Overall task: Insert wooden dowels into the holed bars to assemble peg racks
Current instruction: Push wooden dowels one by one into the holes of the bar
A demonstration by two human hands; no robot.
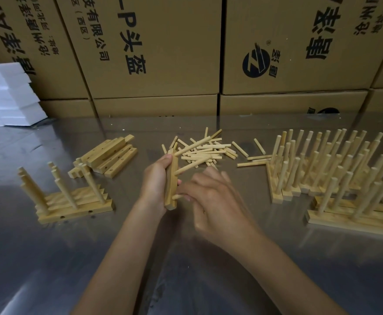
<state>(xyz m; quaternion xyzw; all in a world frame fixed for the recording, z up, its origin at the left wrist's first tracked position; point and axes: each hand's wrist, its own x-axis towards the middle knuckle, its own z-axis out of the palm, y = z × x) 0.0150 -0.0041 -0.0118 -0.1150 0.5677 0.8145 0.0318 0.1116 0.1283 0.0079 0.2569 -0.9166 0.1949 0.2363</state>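
My left hand (155, 180) grips a holed wooden bar (172, 185) held upright on end above the steel table. Two dowels (192, 165) stick out of the bar to the right, one near its top and one at its middle. My right hand (211, 196), blurred, pinches a third dowel (177, 197) whose tip sits at the bar's lowest hole. A loose pile of dowels (208, 152) lies just behind my hands. Bare holed bars (112, 155) are stacked at the left.
Finished peg racks (336, 169) crowd the right side of the table, and a smaller group of racks (72, 201) stands at the left. Cardboard boxes (163, 53) wall off the back edge. White foam blocks (6, 96) sit at the far left.
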